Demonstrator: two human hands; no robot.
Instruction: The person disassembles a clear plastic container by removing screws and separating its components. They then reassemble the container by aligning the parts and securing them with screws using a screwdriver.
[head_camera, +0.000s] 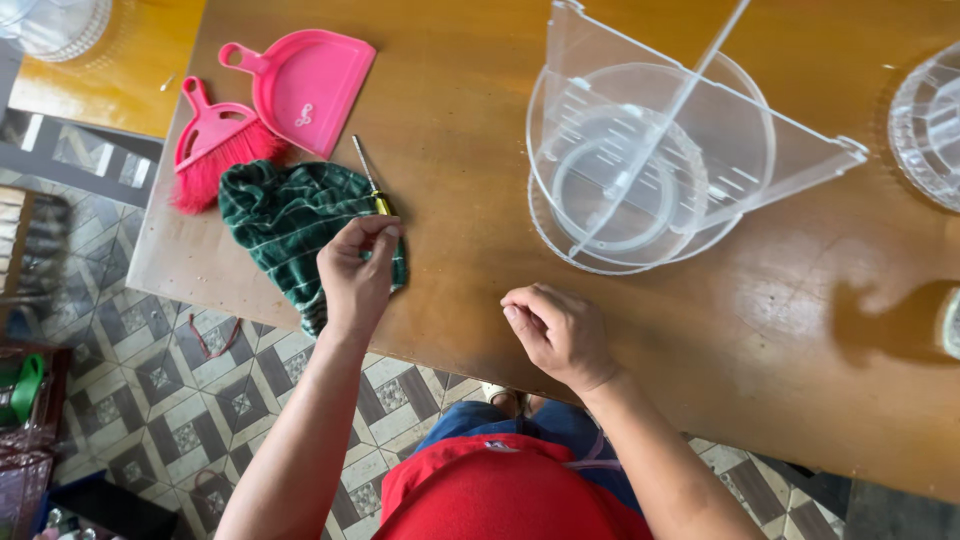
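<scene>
— Screwdriver (371, 180)? 
— Lying on the desk (480, 200), tip toward the pink dustpan (305, 85), yellow handle being pinched by the left hand (357, 270) over the green cloth (285, 225). 
— Right hand (557, 330)? 
— Resting curled near the desk edge, gripping nothing visible. 
— Further out? 
— Pink brush (212, 140) beside the dustpan; clear plastic tub (650, 165) sitting well apart.

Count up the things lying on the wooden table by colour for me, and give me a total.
Pink: 2, the dustpan and the hand brush
Green: 1, the striped cloth
Yellow-handled: 1, the screwdriver, at the left hand
Clear plastic: 2, the round tub and the wedge-shaped panel piece set on it
Total: 6, leaving out things cut off at the picture's edges
</scene>
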